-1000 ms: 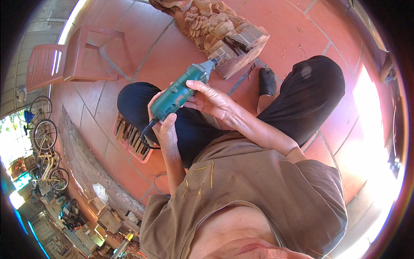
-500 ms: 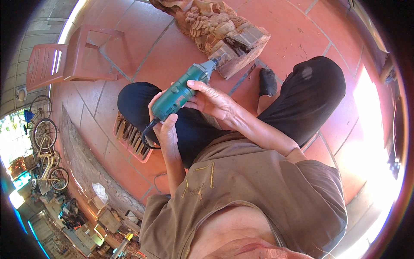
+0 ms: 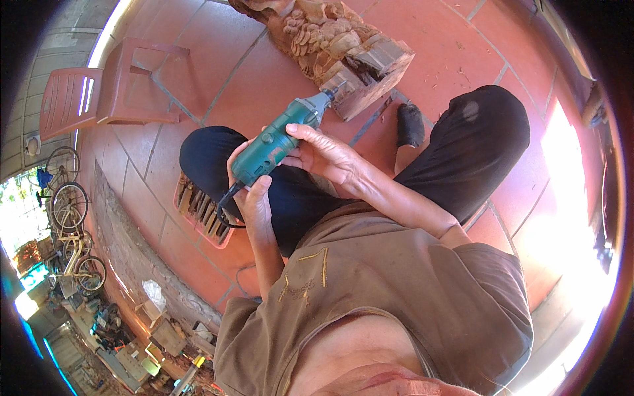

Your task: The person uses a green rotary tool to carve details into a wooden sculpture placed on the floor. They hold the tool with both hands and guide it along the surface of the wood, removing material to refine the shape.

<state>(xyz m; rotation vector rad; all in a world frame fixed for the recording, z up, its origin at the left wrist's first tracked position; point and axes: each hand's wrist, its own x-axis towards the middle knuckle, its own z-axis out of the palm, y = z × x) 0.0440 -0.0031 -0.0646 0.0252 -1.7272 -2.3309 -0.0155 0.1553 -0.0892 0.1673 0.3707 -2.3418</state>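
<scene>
Green rotary tool (image 3: 269, 153), in the head view, could skid, we judge, if its bit (image 3: 341, 86) catches the carved wood (image 3: 327, 39); its cord (image 3: 229, 196) could snag on the pink tray (image 3: 220, 246). It lies between our two curled grips: left hand (image 3: 256, 206) around the corded rear, right hand (image 3: 328, 155) around the body further forward, thumb on top.

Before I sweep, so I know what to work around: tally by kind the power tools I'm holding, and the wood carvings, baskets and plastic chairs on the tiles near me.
Green power tool, in both hands: 1
Wood carving: 1
Pink basket: 1
Plastic chair: 1
Total: 4
</scene>
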